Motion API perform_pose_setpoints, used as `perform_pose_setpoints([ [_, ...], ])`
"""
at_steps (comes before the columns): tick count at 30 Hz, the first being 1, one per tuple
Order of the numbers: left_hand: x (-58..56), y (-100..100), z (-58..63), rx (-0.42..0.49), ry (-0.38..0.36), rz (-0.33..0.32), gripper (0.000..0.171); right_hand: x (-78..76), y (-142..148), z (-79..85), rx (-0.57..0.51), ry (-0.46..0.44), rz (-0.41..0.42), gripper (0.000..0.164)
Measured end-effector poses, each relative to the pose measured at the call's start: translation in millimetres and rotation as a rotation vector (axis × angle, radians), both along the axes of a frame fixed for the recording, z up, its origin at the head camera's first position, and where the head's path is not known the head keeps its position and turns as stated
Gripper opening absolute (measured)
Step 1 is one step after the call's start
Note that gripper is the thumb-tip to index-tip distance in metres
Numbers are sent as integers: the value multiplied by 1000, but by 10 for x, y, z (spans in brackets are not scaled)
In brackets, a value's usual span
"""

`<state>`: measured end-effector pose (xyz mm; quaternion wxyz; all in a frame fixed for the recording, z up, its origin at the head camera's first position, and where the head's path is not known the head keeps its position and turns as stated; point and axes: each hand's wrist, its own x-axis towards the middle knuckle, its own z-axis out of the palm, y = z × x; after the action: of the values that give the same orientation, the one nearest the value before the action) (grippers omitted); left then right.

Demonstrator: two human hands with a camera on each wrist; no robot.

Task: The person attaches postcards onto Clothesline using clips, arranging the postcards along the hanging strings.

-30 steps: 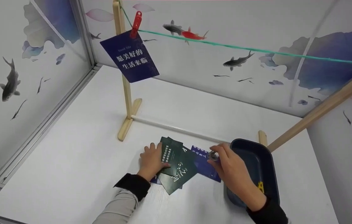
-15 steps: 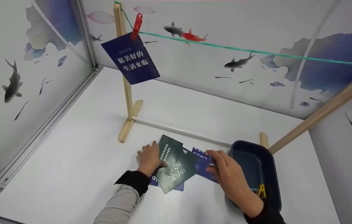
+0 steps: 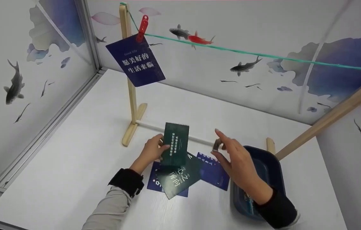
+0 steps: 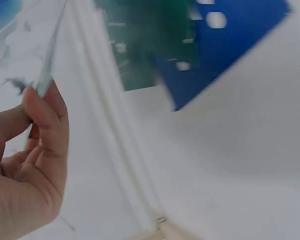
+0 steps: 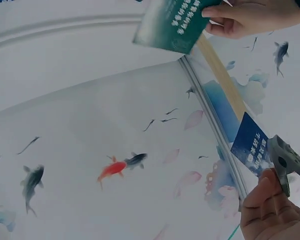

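Observation:
My left hand (image 3: 150, 150) pinches the edge of a green card (image 3: 177, 139) printed with white characters, raised above the table. Seen from the left wrist, that card (image 4: 50, 55) is nearly edge-on between thumb and fingers. A small grey clothespin (image 5: 285, 160) is pinched between the thumb and fingers of my right hand (image 3: 242, 169), off to the right of the raised card. Beneath, another green card (image 3: 180, 183) lies across one blue card (image 3: 153, 179), and a second blue card (image 3: 214, 174) lies under its right side.
A dark blue tray (image 3: 283, 179), partly behind my right arm, holds small items. Over the table a green line (image 3: 231, 50) runs between wooden posts (image 3: 131, 99). A red clothespin (image 3: 143, 27) hangs a blue card (image 3: 135, 64) at its left end. White walls with painted fish enclose the table.
My left hand has picked the upper green card off the pile and raised it upright. My right hand, still with the grey clothespin, has risen slightly off the blue card.

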<state>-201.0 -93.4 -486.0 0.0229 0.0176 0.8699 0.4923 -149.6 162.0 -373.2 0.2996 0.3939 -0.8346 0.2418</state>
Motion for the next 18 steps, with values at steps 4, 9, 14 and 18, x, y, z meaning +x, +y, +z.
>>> perform_pose_setpoints([
  [4,-42,-39,306,134,116,25,29,-142,-116,266,-41,-35,16,50],
  [9,-114,-69,704,188,244,96,32,-343,-289,668,-152,-123,55,38],
  [14,-209,-100,1060,222,362,160,35,-617,-507,1047,-315,-219,91,31],
  [18,-250,-122,1273,265,430,182,34,-778,-707,1310,-393,-237,102,32],
])
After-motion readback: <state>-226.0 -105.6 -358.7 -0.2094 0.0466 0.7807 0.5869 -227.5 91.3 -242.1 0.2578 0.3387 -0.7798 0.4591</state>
